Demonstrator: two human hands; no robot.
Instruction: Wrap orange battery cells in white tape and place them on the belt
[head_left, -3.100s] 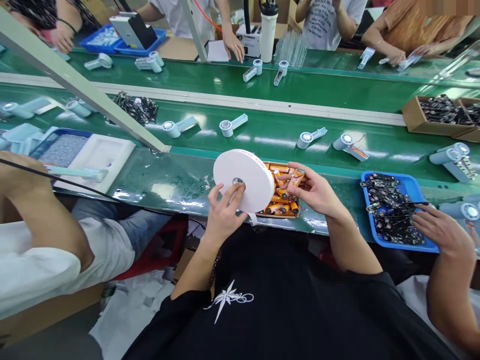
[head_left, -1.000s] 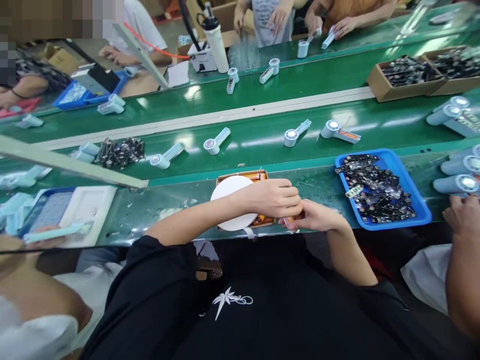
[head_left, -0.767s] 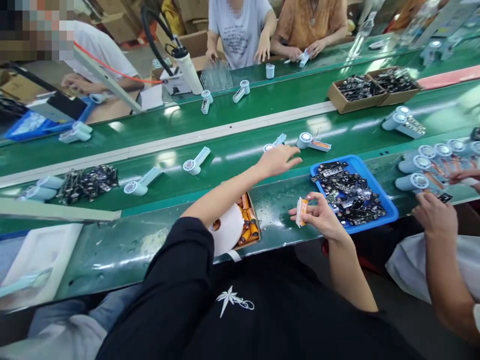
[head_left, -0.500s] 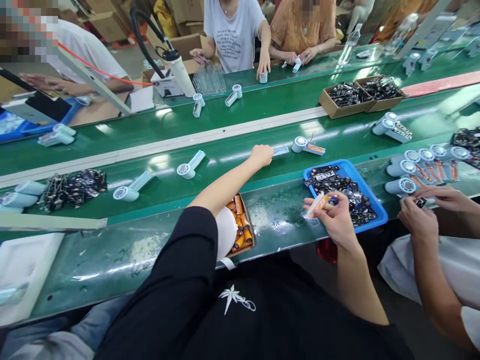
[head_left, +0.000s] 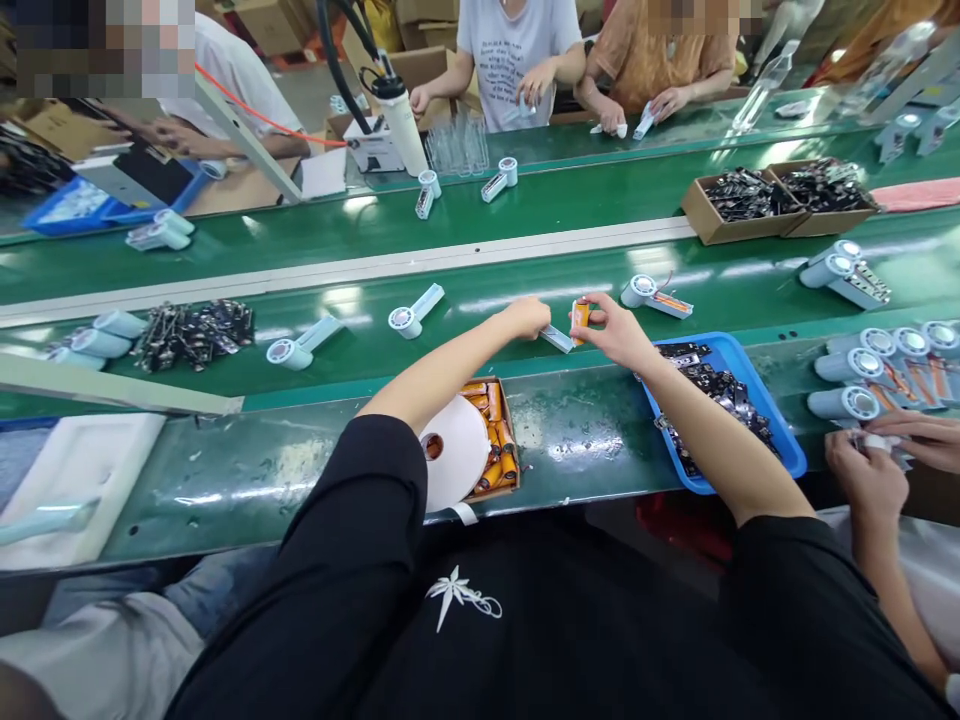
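My left hand is closed around the hidden end of a pale blue fan unit, whose open handle points to the right over the green belt. Between the fingers of my right hand is an orange battery with a white edge, held upright just beyond the handle's tip. A cardboard box of orange batteries lies below my left forearm, partly under a white tape roll. Under my right forearm stands a blue tray of black circuit boards.
Pale blue fans lie along the belt on both sides. A pile of black parts is at left, cardboard boxes of parts beyond the divider. A co-worker's hands are at right; people sit across the line.
My right hand has moved from above the blue tray, up and left, bringing the orange battery beside the handle. The camera view has shifted, and my left hand stays at the fan.
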